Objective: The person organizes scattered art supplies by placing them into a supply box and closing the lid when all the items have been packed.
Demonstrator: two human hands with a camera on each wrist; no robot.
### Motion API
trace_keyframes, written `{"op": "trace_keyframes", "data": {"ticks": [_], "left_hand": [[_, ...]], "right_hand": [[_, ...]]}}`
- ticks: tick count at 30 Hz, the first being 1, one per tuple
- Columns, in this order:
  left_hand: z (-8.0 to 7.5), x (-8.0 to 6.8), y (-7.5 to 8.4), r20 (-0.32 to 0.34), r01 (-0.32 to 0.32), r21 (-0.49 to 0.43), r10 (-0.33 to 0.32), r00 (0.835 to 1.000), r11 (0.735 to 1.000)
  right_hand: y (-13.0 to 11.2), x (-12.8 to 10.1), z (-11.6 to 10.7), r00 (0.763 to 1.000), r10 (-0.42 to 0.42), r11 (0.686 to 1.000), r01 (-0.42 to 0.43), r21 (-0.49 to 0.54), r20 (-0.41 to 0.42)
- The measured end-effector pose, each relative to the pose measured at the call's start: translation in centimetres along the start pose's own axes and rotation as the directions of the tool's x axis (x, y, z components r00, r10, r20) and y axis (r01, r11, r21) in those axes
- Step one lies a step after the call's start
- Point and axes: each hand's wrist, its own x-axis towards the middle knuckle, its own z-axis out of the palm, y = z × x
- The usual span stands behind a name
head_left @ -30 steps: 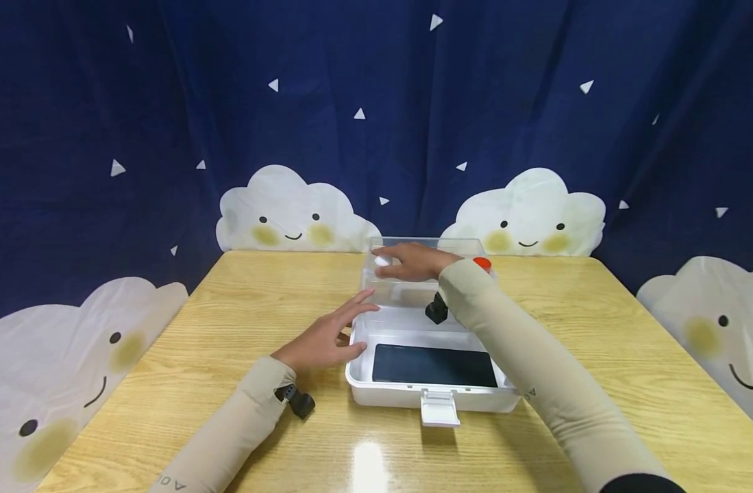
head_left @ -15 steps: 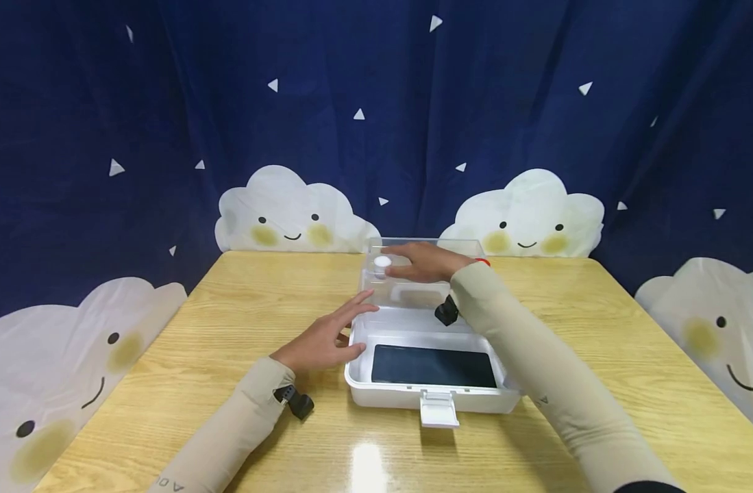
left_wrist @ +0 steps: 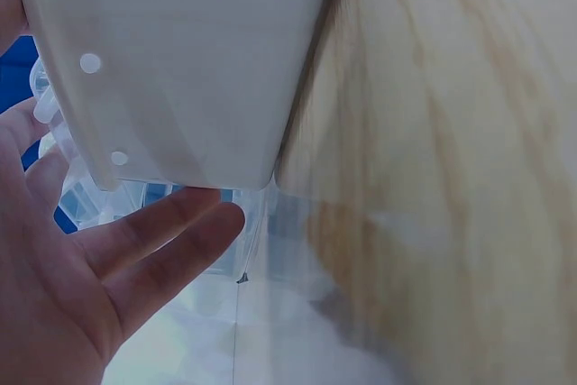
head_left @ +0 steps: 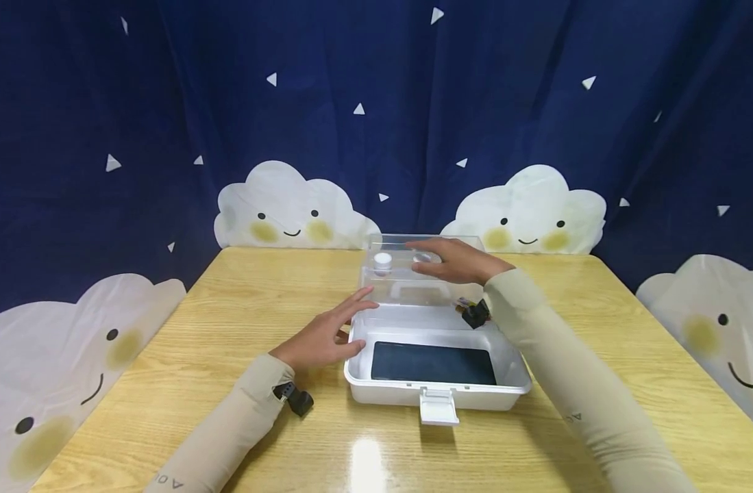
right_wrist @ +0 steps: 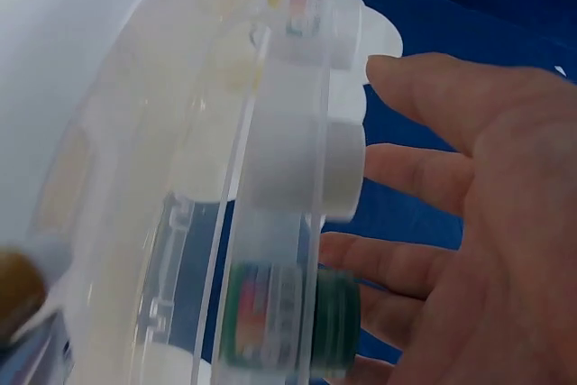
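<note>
Rightward the right hand [head_left: 459,261] has slid along the clear lid [head_left: 413,277], leaving the white-capped jar [head_left: 383,261] it covered a second ago standing alone toward 10 o'clock from it. Its fingers [right_wrist: 424,96] are straight and spread, palm down, hovering over the lid's far edge; whether the tips touch a second small cap [head_left: 422,257] beneath them cannot be told. In the right wrist view a white cap [right_wrist: 338,169] and a green-capped bottle [right_wrist: 293,317] sit just beside the palm, behind clear plastic.

The left hand [head_left: 323,335] has not shifted: it rests at 9 o'clock of the white box [head_left: 434,394], fingers [left_wrist: 171,223] released and flat against the box's left wall, gripping nothing. The box lies open at the middle of the wooden counter [head_left: 228,301], a dark rectangular pad [head_left: 434,363] on its floor and a white latch [head_left: 438,407] hanging at 6 o'clock. Its lid lies back toward 12 o'clock.

Cloud-faced cutouts [head_left: 286,212] line the navy curtain [head_left: 351,82] behind.
</note>
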Motion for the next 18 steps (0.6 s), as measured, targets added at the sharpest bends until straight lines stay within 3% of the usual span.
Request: {"op": "trace_keyframes", "data": {"ticks": [18], "left_hand": [[0.1, -0.1, 0.4, -0.005, 0.016, 0.006, -0.016, 1.0, 1.0]], "right_hand": [[3.9, -5.0, -0.9, 0.988, 0.063, 0.992, -0.048, 0.113, -0.138]]}}
